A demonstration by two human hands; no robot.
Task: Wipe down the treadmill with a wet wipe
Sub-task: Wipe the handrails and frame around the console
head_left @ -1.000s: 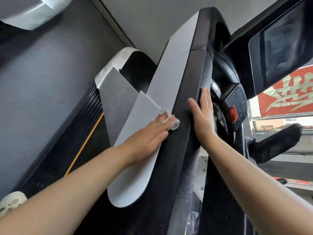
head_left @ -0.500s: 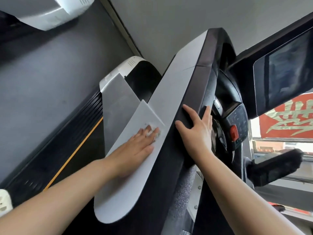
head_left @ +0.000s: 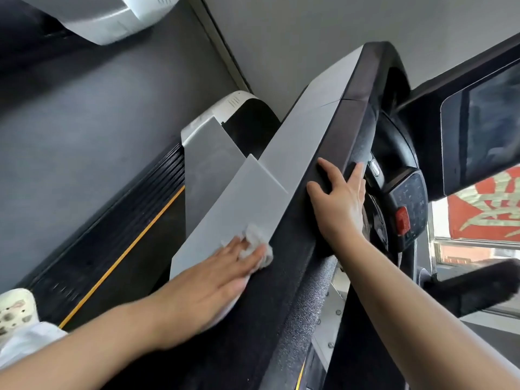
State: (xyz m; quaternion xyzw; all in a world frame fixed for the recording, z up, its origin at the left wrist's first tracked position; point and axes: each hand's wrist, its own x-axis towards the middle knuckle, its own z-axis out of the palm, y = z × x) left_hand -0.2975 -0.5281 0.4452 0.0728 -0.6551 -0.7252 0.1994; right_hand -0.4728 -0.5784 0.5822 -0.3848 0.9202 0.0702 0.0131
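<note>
Low in the middle of the frame, the left hand (head_left: 213, 280) presses the wipe (head_left: 257, 246) flat-fingered against the treadmill (head_left: 242, 204) panel. Soft, light and damp, it likely bunches; pin it under the fingertips. The right hand (head_left: 342, 204), fingers spread, braces on the black rail, grasping nothing.

Wet wipe (head_left: 256, 245) under left hand (head_left: 216, 280) on treadmill (head_left: 295, 153); right hand (head_left: 342, 204) beside.
</note>
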